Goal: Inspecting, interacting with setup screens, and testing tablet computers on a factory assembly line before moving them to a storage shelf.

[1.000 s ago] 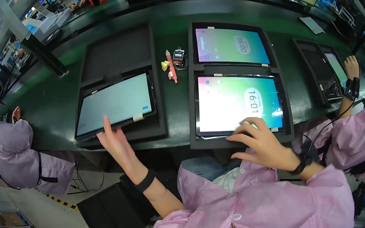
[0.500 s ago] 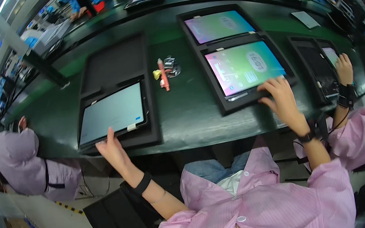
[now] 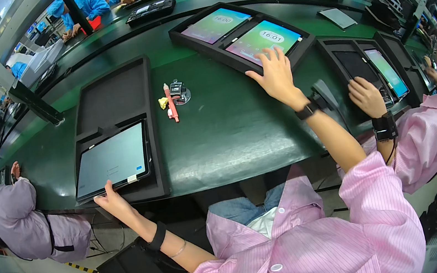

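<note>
My left hand grips the near left corner of a tablet with a pale lit screen, thumb on the edge, fingers hidden below. That tablet lies in the near compartment of a black tray, its left corner reaching past the tray's side. Ahead to the right, my right hand rests with spread fingers at the near edge of another tablet, thumb out toward the tray's rim. This second black tray stands slanted and also holds a far tablet. Both its screens are lit in colour.
Between the trays lie a pink pen, a yellow scrap and a small metallic counter. At right, a neighbour's hand is over another tray with devices. A metal post rises at left.
The two-tablet tray has moved away from me and turned aslant, with my right hand moving forward along with it. My left hand still holds the pale-screened tablet's corner.
</note>
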